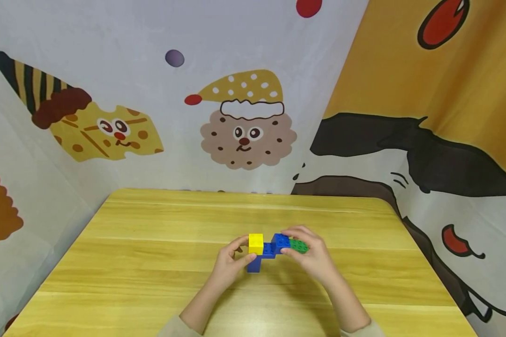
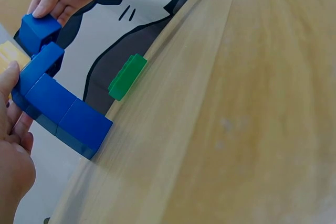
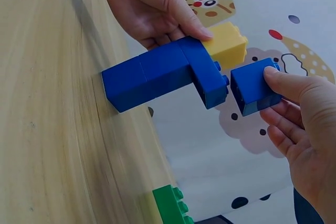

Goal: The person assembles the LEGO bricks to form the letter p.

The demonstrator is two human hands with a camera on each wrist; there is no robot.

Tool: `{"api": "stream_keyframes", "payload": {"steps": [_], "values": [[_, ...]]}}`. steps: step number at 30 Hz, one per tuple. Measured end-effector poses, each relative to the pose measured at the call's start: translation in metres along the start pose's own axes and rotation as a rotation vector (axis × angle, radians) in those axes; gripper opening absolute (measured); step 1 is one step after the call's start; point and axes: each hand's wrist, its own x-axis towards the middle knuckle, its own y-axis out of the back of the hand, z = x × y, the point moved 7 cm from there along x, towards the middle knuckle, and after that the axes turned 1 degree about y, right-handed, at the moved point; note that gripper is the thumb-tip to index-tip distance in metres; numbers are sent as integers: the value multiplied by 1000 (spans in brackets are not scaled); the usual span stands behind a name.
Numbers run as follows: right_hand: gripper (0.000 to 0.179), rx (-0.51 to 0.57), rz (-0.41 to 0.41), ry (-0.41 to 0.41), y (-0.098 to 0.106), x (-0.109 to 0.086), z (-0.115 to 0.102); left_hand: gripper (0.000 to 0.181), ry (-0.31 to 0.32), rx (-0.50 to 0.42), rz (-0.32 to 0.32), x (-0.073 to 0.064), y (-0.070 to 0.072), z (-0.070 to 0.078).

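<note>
A yellow building block (image 1: 256,244) tops a structure of blue building blocks (image 3: 157,69), whose column stands on the table and whose upper piece juts sideways. My left hand (image 1: 229,262) grips the structure at the yellow block, its thumb on the near side. Between the thumb and fingers of my right hand (image 1: 316,255) is a loose blue block (image 3: 256,86). It hovers just above the jutting piece's bare studs, with a narrow gap in the right wrist view. A green block (image 1: 299,246) lies on the table, partly behind the right hand in the head view.
The wooden table (image 1: 152,234) reaches back to a cloth backdrop (image 1: 139,178) printed with cartoon figures. More printed cloth hangs along the left and right sides.
</note>
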Motion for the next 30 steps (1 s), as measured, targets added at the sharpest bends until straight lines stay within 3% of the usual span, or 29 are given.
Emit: {"api": "stream_keyframes", "payload": {"steps": [3,6,13,30], "values": [[36,-3,-13,-4,1,2,-13,41,-12,-4,4,0,0,0],[35,-12,-25,-9,0,3,-13,40,-28,-9,6,1,0,0],[38,6,-41,-12,-7,0,12,40,-39,-3,10,1,0,2],[36,-56,-113,-12,-12,6,6,40,0,-5,4,0,0,2]]}}
